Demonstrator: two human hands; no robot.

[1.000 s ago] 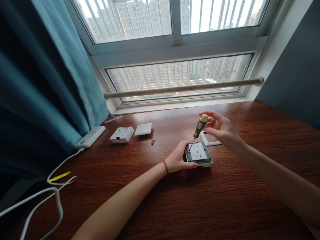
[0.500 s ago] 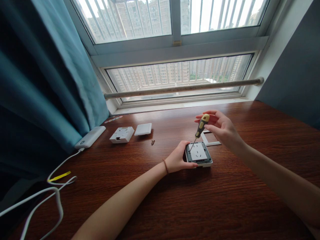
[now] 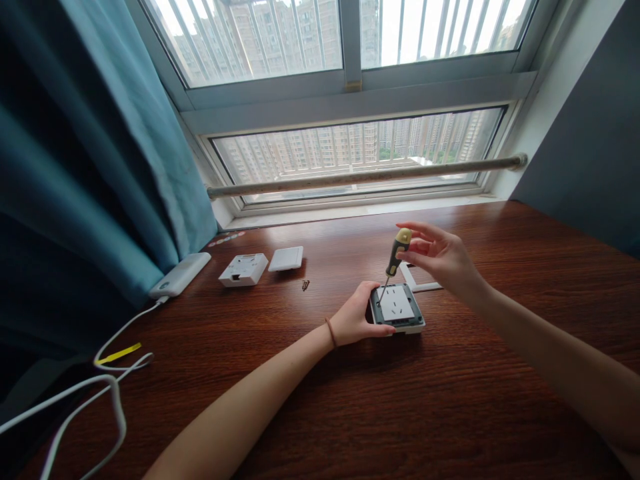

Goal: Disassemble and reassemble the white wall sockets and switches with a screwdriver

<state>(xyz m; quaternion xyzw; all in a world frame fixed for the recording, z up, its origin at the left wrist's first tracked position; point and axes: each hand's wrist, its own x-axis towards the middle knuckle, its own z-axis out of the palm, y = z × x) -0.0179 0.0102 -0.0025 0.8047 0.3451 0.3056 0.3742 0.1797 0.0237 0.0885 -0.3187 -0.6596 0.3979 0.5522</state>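
My left hand [image 3: 357, 316] is closed around the left side of a wall socket [image 3: 397, 305], which lies face up on the table with its grey mounting frame exposed. In my right hand [image 3: 443, 253] a yellow-and-grey screwdriver [image 3: 397, 253] is pinched between the fingers near its handle. Its shaft slants down to the left, and the tip meets the screw spot at the socket's left edge. Behind the socket, partly hidden by the right hand, lies a white cover frame [image 3: 425, 287].
To the left lie a white back box [image 3: 244, 270], a white switch plate [image 3: 286, 259] and several small screws [image 3: 305, 285]. A white power bank [image 3: 181, 275] with a white cable [image 3: 117, 400] and yellow tie [image 3: 120, 353] sits by the blue curtain [image 3: 115, 133].
The screwdriver's handle has tipped slightly left and stands more upright, and my right fingers have shifted around it. My left hand and the socket stay in place.
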